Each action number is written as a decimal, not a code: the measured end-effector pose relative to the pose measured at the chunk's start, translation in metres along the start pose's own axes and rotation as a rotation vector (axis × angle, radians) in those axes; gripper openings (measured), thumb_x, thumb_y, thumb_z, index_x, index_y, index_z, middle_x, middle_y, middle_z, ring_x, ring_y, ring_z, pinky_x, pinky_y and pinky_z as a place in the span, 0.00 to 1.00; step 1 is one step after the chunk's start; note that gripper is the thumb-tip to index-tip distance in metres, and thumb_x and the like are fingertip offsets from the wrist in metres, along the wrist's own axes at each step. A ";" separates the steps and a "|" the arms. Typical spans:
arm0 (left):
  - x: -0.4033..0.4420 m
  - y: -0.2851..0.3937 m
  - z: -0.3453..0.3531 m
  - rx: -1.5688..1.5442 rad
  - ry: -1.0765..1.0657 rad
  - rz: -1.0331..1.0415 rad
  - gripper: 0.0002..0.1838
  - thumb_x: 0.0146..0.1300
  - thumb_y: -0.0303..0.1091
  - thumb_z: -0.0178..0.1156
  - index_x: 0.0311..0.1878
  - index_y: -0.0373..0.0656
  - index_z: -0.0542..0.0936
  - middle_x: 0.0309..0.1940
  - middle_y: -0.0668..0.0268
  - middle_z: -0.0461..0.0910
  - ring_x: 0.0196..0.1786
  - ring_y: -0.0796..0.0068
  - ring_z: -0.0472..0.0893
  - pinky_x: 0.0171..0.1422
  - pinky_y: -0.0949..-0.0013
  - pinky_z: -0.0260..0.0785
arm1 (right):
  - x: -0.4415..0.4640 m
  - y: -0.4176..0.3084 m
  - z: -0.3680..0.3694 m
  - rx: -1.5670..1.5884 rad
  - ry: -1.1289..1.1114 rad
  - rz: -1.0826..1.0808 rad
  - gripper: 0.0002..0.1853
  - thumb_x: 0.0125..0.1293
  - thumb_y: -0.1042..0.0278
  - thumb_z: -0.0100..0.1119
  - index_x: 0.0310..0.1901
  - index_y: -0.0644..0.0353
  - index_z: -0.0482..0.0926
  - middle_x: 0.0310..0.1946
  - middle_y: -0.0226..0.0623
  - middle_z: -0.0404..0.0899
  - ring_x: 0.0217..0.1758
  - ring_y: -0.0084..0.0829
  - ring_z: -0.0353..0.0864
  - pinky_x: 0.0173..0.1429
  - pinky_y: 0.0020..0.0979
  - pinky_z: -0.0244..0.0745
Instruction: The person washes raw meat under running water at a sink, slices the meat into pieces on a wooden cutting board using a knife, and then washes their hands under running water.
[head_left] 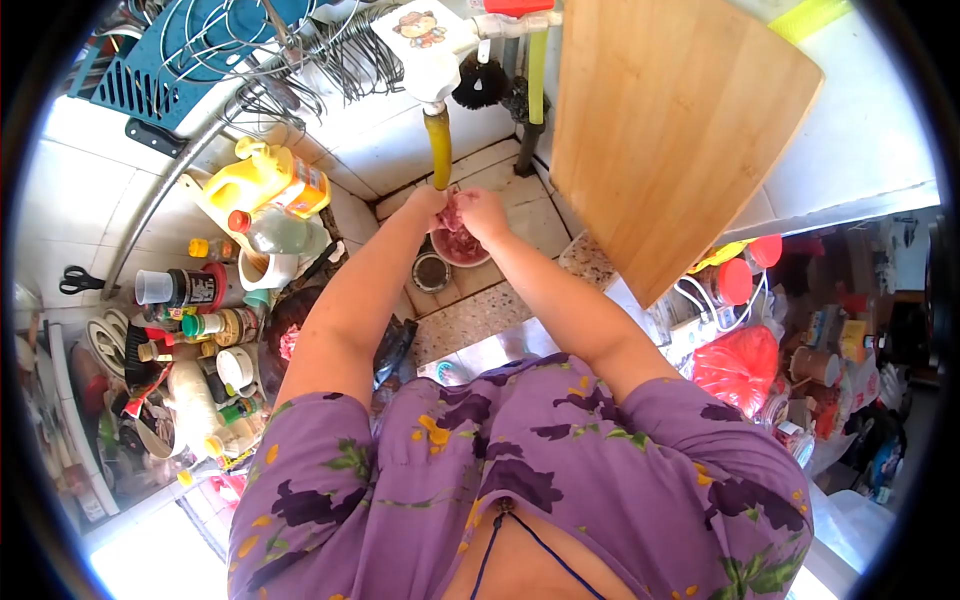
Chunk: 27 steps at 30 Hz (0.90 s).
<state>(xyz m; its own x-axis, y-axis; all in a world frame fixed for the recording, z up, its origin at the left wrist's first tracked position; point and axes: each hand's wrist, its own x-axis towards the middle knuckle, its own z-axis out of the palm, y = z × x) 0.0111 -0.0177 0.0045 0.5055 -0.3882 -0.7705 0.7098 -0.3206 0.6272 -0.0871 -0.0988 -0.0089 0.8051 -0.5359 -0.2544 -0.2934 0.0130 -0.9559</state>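
Under the tap's yellow hose (440, 150), my left hand (427, 204) and my right hand (482, 214) are close together. Both are closed on a piece of raw, reddish-pink meat (455, 212), which shows between them. Just below, a pale bowl (484, 261) with more pink meat and liquid sits on the tiled sink floor (535, 215). Beside the bowl, to its left, is a small round metal cup or drain (431, 272). My fingers are small in view and partly hide the meat.
A large wooden cutting board (680, 130) leans at the right. Left stand a yellow jug (265, 185), a clear bottle (285, 230) and several jars. A speckled stone ledge (460, 330) lies in front. A red plastic bag (735, 368) is at right; wire racks hang above left.
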 end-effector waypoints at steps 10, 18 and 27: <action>-0.014 0.003 -0.005 0.357 0.094 0.192 0.12 0.62 0.31 0.64 0.44 0.33 0.81 0.32 0.58 0.82 0.31 0.68 0.81 0.31 0.63 0.71 | -0.015 -0.034 -0.020 0.254 0.034 0.529 0.15 0.64 0.60 0.58 0.46 0.60 0.80 0.42 0.46 0.83 0.45 0.45 0.83 0.54 0.44 0.76; -0.064 0.018 -0.043 0.271 -0.153 0.186 0.08 0.63 0.24 0.62 0.44 0.33 0.80 0.35 0.60 0.83 0.35 0.68 0.83 0.40 0.64 0.75 | -0.002 -0.014 0.003 1.071 -0.157 0.637 0.15 0.71 0.67 0.48 0.54 0.67 0.73 0.52 0.49 0.78 0.53 0.43 0.80 0.62 0.51 0.75; -0.109 0.015 -0.060 0.557 -0.155 0.313 0.16 0.56 0.25 0.64 0.49 0.35 0.81 0.34 0.59 0.84 0.36 0.69 0.83 0.42 0.65 0.75 | -0.008 -0.013 0.006 0.816 -0.220 0.510 0.13 0.64 0.82 0.53 0.49 0.63 0.77 0.44 0.40 0.80 0.46 0.36 0.82 0.52 0.40 0.81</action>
<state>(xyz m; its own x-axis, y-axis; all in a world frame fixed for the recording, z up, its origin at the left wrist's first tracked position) -0.0038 0.0720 0.0906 0.5408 -0.6422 -0.5432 0.1600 -0.5555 0.8160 -0.0867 -0.0899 0.0045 0.7830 -0.1361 -0.6070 -0.2534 0.8214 -0.5110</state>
